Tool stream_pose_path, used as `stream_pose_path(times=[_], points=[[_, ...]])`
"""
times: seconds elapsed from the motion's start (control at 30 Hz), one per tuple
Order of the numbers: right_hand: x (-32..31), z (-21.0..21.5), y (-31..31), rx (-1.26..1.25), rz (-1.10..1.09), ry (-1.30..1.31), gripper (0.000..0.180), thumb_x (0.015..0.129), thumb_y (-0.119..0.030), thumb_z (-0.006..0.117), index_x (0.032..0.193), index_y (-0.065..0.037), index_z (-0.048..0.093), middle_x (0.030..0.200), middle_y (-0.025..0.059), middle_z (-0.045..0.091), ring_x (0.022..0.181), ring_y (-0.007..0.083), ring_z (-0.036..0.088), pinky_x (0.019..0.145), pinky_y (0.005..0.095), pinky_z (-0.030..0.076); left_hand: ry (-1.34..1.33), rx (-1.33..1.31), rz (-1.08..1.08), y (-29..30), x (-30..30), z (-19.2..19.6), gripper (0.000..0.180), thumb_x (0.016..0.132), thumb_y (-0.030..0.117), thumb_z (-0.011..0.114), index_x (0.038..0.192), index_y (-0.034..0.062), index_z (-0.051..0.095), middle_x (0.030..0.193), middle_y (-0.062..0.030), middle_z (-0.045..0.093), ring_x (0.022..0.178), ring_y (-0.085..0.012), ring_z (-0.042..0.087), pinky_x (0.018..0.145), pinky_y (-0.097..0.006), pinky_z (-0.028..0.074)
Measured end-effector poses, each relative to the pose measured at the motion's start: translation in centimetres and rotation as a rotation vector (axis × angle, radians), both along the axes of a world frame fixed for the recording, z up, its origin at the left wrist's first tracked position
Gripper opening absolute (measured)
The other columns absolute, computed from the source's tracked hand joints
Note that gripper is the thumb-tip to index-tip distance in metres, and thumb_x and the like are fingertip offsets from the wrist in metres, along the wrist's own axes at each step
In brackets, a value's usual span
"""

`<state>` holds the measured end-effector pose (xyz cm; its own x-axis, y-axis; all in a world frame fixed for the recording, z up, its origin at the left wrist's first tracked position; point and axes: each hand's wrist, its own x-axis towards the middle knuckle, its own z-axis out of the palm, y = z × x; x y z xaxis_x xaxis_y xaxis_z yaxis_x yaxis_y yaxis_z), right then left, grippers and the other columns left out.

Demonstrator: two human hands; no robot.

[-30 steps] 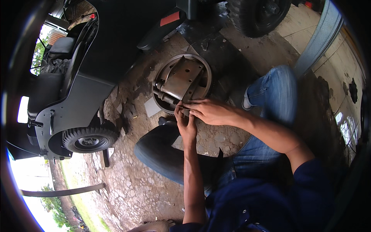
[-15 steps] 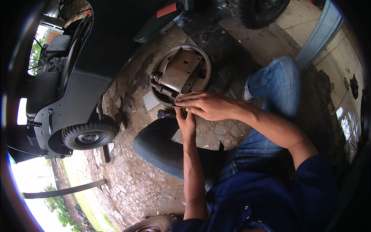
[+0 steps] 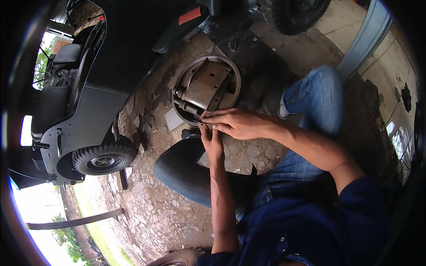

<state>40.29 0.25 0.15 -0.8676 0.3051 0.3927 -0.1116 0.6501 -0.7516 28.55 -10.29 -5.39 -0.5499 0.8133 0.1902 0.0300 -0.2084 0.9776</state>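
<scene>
In front of me on the ground lies a round metal wheel-like part [image 3: 240, 84] with a toothed edge, like a flywheel. Resting across it is a brown metal bracket [image 3: 204, 91] with several holes and a cylindrical piece along its near left side. Both hands meet at the near rim. My left hand [image 3: 212, 142] is closed, thumb and fingers pinched around something small and thin. My right hand [image 3: 239, 123] reaches over from the right, its fingers pressed together at the same spot. What they hold is mostly hidden by the fingers.
A dark vehicle [image 3: 106, 71] with a tyre [image 3: 104, 157] stands at the left. Another tyre [image 3: 293, 15] is at the far side. My bent jeans-clad legs [image 3: 320, 95] flank the part. A pale flat piece [image 3: 173, 119] lies beside the rim on cracked stone ground [image 3: 155, 190].
The view has shifted very slightly. Both hands stay together at the near rim, with only a small shift of the right fingers.
</scene>
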Motion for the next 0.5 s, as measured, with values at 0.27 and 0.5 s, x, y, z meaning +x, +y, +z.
stream_pose_path(times=[0.27, 0.5], points=[[-0.3, -0.2, -0.2, 0.040, 0.008, 0.083, 0.033, 0.098, -0.018, 0.046, 0.127, -0.005, 0.058, 0.128, 0.0146, 0.058, 0.116, 0.0322, 0.057, 0.101, 0.0401, 0.045, -0.117, -0.036, 0.036, -0.3, 0.1, -0.6, 0.047, 0.098, 0.013, 0.049, 0.141, -0.0027, 0.036, 0.137, -0.0131, 0.046, 0.125, -0.0215, 0.047, 0.105, -0.032, 0.036], [0.2, 0.4, 0.2, -0.037, 0.041, 0.045, 0.035, 0.098, -0.019, 0.046, 0.128, -0.001, 0.056, 0.131, 0.0147, 0.057, 0.121, 0.0316, 0.054, 0.104, 0.0390, 0.042, -0.256, 0.010, -0.022, -0.2, -0.5, -1.1, 0.050, 0.100, 0.021, 0.046, 0.143, -0.0015, 0.034, 0.138, -0.0132, 0.045, 0.126, -0.0215, 0.046, 0.106, -0.034, 0.036]])
